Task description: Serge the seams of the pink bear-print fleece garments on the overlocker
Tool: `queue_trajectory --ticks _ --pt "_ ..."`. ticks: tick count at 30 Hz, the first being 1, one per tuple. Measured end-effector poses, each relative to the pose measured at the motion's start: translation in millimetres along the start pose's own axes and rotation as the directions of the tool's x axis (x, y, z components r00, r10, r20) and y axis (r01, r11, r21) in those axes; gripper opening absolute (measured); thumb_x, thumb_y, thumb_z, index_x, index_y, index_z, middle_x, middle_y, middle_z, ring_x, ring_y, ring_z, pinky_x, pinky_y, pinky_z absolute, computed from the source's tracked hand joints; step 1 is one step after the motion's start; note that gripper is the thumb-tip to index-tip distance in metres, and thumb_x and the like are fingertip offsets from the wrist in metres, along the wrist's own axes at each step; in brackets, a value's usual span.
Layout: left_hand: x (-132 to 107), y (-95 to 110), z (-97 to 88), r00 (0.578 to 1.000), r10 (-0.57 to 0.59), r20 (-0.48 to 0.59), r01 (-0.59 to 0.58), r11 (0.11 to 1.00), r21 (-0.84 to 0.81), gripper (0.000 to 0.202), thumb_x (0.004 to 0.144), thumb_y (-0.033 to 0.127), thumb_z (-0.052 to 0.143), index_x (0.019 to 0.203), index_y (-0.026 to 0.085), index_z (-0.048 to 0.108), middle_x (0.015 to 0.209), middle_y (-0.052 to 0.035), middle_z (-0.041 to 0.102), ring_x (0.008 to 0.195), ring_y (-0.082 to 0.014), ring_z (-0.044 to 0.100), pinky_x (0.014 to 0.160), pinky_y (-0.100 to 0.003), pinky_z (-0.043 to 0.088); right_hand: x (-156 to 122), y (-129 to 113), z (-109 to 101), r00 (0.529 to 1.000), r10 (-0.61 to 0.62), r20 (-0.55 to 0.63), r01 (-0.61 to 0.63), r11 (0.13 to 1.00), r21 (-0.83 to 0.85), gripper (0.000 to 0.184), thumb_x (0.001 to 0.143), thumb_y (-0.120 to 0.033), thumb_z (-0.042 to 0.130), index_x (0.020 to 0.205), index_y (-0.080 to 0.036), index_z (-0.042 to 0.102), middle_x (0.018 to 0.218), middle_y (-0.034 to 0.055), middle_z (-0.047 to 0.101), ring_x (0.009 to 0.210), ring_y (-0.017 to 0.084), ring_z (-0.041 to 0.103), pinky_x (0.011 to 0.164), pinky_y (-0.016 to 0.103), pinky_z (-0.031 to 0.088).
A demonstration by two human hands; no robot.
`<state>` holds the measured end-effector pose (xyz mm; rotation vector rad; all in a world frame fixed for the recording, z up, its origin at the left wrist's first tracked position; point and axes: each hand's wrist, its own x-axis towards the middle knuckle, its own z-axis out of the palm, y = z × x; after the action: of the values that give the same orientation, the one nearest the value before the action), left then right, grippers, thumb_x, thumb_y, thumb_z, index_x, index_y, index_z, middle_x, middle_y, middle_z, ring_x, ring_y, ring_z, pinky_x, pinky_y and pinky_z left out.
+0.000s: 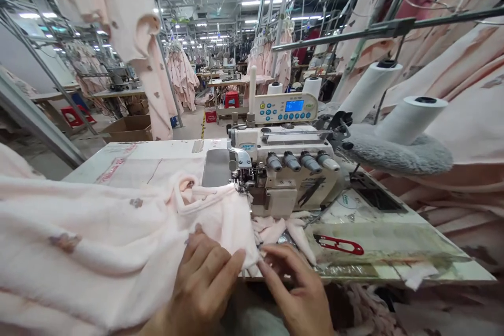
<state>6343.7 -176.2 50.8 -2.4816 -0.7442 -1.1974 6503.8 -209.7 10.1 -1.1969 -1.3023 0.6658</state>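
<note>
A pale pink fleece garment [98,241] lies across the sewing table, its edge running up to the presser foot [241,181] of a white overlock machine [283,168]. My left hand [202,286] rests on the fabric near its front corner, fingers curled and pinching the edge. My right hand [297,291] sits just beside it at the table's front edge, fingers bent and pinching the same fabric corner. Pink offcut strips [281,231] lie under the machine's front.
Red thread snips [339,244] lie on the table right of the machine. Two white thread cones [409,115] stand at the right. A control panel [285,107] tops the machine. Pink garments [137,37] hang on overhead rails; cardboard boxes [128,128] stand on the floor.
</note>
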Motion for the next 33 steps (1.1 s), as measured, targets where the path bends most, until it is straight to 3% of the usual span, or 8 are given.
queue_trajectory --ticks 2,4,7,9,11,15,25,33 --pt "2 2 -2.8 1.0 0.011 0.016 -0.011 1.0 -0.01 0.019 0.079 0.003 0.05 0.094 0.01 0.058 0.066 -0.0034 0.058 0.068 -0.016 0.049 0.076 -0.036 0.041 8 1 -6 0.932 -0.362 -0.018 0.343 0.897 -0.279 0.03 0.081 -0.013 0.056 0.11 -0.023 0.059 0.097 0.0079 0.059 0.071 0.014 0.058 0.061 0.024 0.05" --pt "5 5 -5.0 0.999 0.031 0.038 -0.03 0.999 -0.043 0.019 0.08 0.004 0.047 0.093 0.011 0.059 0.065 -0.0026 0.057 0.065 -0.0152 0.047 0.071 -0.033 0.039 16 2 -10 0.817 -0.571 0.082 0.554 0.737 -0.387 0.036 0.08 -0.003 0.049 0.109 -0.023 0.059 0.103 0.01 0.057 0.081 0.016 0.059 0.067 0.026 0.052" --pt "18 -2 -4.2 0.981 -0.138 0.139 0.159 0.975 -0.152 0.015 0.084 0.015 0.044 0.088 0.017 0.059 0.075 -0.003 0.056 0.072 -0.0165 0.048 0.07 -0.032 0.039 22 5 -10 0.759 -0.629 0.17 0.639 0.669 -0.379 0.027 0.079 0.0 0.047 0.092 -0.019 0.06 0.09 0.0078 0.06 0.08 0.017 0.059 0.068 0.027 0.052" --pt "31 -18 1.8 0.913 -0.345 0.219 0.374 0.921 -0.11 0.017 0.086 0.024 0.043 0.092 0.019 0.057 0.092 -0.0061 0.057 0.089 -0.0205 0.05 0.079 -0.036 0.039 21 9 -8 0.771 -0.61 0.181 0.628 0.685 -0.369 0.023 0.078 -0.001 0.048 0.09 -0.018 0.058 0.085 0.0074 0.06 0.079 0.017 0.059 0.068 0.028 0.051" --pt "44 -39 12.2 0.821 -0.502 0.273 0.508 0.86 0.055 0.02 0.084 0.027 0.046 0.099 0.017 0.056 0.11 -0.0099 0.054 0.104 -0.0259 0.045 0.091 -0.044 0.034 19 14 -6 0.769 -0.616 0.17 0.63 0.684 -0.369 0.022 0.078 -0.001 0.049 0.09 -0.017 0.057 0.085 0.0076 0.059 0.077 0.018 0.058 0.067 0.028 0.051" --pt "56 -70 33.1 0.703 -0.569 0.427 0.563 0.812 0.153 0.013 0.082 0.026 0.05 0.089 0.017 0.055 0.106 -0.0074 0.057 0.103 -0.0245 0.046 0.093 -0.043 0.033 17 21 -6 0.757 -0.64 0.133 0.635 0.672 -0.381 0.019 0.079 -0.002 0.05 0.088 -0.017 0.058 0.082 0.0067 0.059 0.074 0.017 0.057 0.064 0.027 0.049" --pt "58 -103 53.3 0.727 -0.529 0.437 0.54 0.834 0.111 0.011 0.078 0.023 0.056 0.088 0.017 0.056 0.107 -0.0051 0.057 0.103 -0.0212 0.047 0.093 -0.036 0.034 47 26 -4 0.761 -0.633 0.139 0.62 0.649 -0.441 0.01 0.088 -0.016 0.051 0.093 -0.017 0.06 0.084 0.0065 0.06 0.076 0.016 0.057 0.066 0.027 0.048" --pt "74 -136 72.3 0.747 -0.483 0.456 0.502 0.86 0.089 0.011 0.08 0.026 0.055 0.086 0.017 0.059 0.101 -0.0062 0.058 0.1 -0.0222 0.05 0.09 -0.037 0.037 73 23 0 0.745 -0.645 0.172 0.638 0.612 -0.468 0.016 0.091 -0.013 0.047 0.098 -0.017 0.061 0.088 0.0069 0.061 0.08 0.016 0.056 0.069 0.028 0.047"
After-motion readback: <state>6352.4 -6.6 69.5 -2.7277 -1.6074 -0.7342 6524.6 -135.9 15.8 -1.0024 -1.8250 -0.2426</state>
